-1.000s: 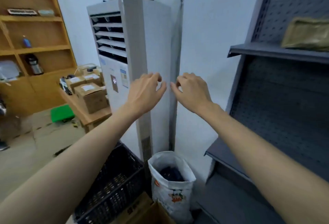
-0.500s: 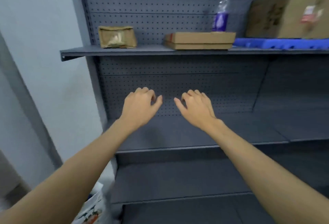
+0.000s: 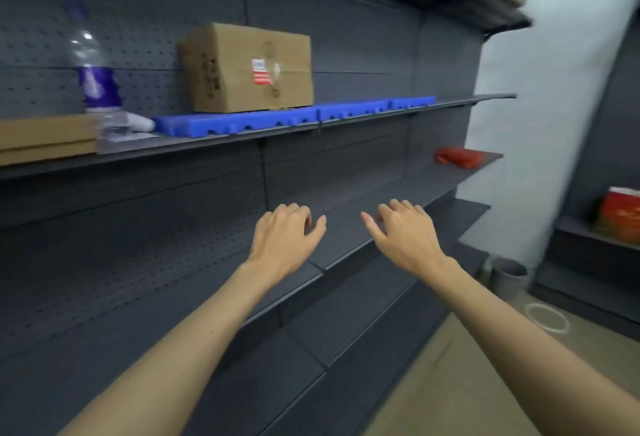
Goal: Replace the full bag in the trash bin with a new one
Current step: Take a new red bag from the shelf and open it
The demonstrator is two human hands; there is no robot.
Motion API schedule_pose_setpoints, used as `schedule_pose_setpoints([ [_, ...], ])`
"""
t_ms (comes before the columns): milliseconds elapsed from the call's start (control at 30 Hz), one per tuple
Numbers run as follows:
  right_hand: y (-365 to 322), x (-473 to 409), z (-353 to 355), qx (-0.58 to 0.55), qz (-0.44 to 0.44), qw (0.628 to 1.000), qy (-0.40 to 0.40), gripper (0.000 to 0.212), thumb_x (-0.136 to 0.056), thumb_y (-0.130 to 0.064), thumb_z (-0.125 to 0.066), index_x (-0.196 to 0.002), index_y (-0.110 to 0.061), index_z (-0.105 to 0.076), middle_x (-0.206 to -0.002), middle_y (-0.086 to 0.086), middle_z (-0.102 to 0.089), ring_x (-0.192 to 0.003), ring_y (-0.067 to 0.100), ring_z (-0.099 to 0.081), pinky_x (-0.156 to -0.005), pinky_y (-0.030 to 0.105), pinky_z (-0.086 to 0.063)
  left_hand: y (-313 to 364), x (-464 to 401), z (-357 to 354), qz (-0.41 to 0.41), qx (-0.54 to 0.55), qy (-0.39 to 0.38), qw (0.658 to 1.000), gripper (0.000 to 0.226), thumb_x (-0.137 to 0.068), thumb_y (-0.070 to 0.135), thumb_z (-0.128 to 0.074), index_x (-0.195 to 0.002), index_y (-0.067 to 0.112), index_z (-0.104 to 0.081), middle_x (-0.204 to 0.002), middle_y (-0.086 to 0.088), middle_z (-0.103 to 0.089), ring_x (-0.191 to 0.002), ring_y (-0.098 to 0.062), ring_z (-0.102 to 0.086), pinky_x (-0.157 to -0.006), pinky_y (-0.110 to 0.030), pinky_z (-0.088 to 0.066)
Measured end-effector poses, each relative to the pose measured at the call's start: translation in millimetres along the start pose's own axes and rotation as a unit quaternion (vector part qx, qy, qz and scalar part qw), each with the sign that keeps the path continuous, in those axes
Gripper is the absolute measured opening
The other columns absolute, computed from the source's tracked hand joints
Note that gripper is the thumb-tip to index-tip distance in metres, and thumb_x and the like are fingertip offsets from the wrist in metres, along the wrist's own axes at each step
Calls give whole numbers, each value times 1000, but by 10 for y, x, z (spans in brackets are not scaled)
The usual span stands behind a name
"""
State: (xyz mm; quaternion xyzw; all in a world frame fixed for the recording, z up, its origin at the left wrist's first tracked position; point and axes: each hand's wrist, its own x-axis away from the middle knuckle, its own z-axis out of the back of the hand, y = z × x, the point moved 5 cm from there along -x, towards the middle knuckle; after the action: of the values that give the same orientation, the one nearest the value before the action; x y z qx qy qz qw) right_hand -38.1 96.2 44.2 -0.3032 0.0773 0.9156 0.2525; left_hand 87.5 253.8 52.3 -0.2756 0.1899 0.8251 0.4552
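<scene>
Both hands are held out in front of the dark shelving, holding nothing. The left hand [image 3: 282, 239] has its fingers loosely curled, thumb out to the side; the right hand [image 3: 403, 238] matches it, fingers relaxed and bent, touching nothing I can see.

The trash bin [image 3: 508, 278] looks to be the small grey round one standing on the floor at the far end of the shelves, near the corner by the pale wall, well apart from both hands. From here I cannot tell whether a bag sits in it or how full it is; only the rim and part of the wall show. A pale ring [image 3: 546, 317] lies on the floor close in front of it.

My guess is a full bag will be soft and slack, sagging under its load, and thin enough to tear if yanked. Best gathered at the rim where it folds over the bin's edge, both hands bunching the top together, then lifted straight up. The bin itself looks light and may lift with the bag unless one hand steadies it.
</scene>
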Motion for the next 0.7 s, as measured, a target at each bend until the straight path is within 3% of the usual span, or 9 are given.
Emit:
schedule_pose_setpoints([
  [167, 1299, 68, 49, 39, -81, 996, 8, 46, -95, -52, -36, -73, -15, -51, -82, 7, -63, -84, 31, -60, -74, 40, -42, 1058, -631, -676, -65, 61, -20, 996, 41, -95, 54, -36, -89, 20, -56, -89, 3, -63, -88, -22, -56, -71, -35, -41],
  [333, 2379, 187, 36, 71, -154, 986, -5, 51, -96, -53, -32, -83, -12, -59, -89, 7, -64, -88, 30, -59, -75, 39, -44, 2047, -1099, -1219, -111, 109, -42, 987, 42, -95, 57, -34, -100, 21, -55, -95, 4, -62, -92, -20, -56, -72, -36, -42],
  [567, 3327, 310, -21, 88, -208, 974, 1, 54, -96, -53, -31, -86, -11, -64, -89, 7, -66, -85, 26, -60, -75, 39, -46, 2954, -1516, -1760, -164, 137, -62, 975, 45, -95, 57, -33, -106, 20, -56, -100, 2, -64, -95, -21, -57, -76, -39, -45],
  [700, 3754, 276, -110, 93, -230, 969, 2, 51, -96, -51, -33, -85, -11, -63, -88, 8, -64, -84, 27, -58, -75, 39, -43, 3333, -1804, -2066, -188, 136, -64, 971, 45, -95, 56, -33, -97, 19, -59, -96, 1, -63, -92, -21, -58, -74, -38, -44],
])
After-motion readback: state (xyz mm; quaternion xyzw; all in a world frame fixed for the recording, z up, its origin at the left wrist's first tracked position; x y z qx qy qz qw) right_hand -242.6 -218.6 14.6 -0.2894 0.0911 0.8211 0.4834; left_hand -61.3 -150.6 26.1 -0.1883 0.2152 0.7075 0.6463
